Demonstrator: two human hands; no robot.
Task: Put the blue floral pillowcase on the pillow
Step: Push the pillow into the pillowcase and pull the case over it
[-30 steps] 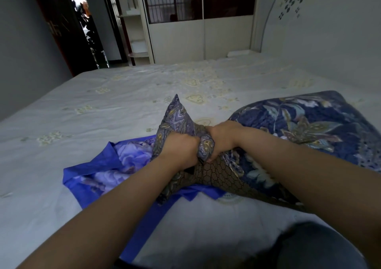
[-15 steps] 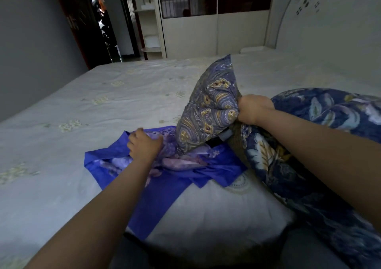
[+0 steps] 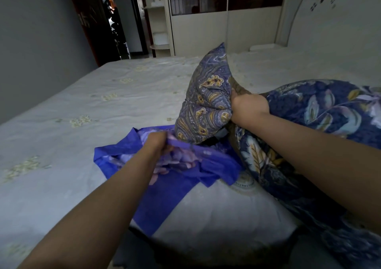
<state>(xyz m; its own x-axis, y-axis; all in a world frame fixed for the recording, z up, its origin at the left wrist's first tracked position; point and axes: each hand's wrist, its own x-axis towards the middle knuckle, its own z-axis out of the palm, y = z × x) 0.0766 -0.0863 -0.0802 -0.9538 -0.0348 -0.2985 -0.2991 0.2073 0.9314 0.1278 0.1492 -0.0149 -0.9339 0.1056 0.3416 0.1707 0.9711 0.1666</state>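
A bright blue floral pillowcase (image 3: 171,165) lies crumpled on the bed, just in front of me. My left hand (image 3: 157,143) grips a fold of its upper edge. A pillow with a purple paisley end (image 3: 208,103) and a dark navy floral body (image 3: 321,120) stands tilted up to the right of the pillowcase. My right hand (image 3: 248,107) grips the pillow where the paisley end bunches, holding that end upright above the pillowcase.
The pale bedsheet (image 3: 103,107) with small yellow flower prints spreads to the left and back. A white rounded cushion or cover (image 3: 222,217) lies under the pillowcase near me. A headboard (image 3: 334,27) rises at right, a wardrobe (image 3: 222,21) and open doorway (image 3: 111,21) behind.
My left hand let go of the pillow's paisley end and dropped to the blue pillowcase, now gripping its edge. My right hand lifted the paisley end up and to the right.
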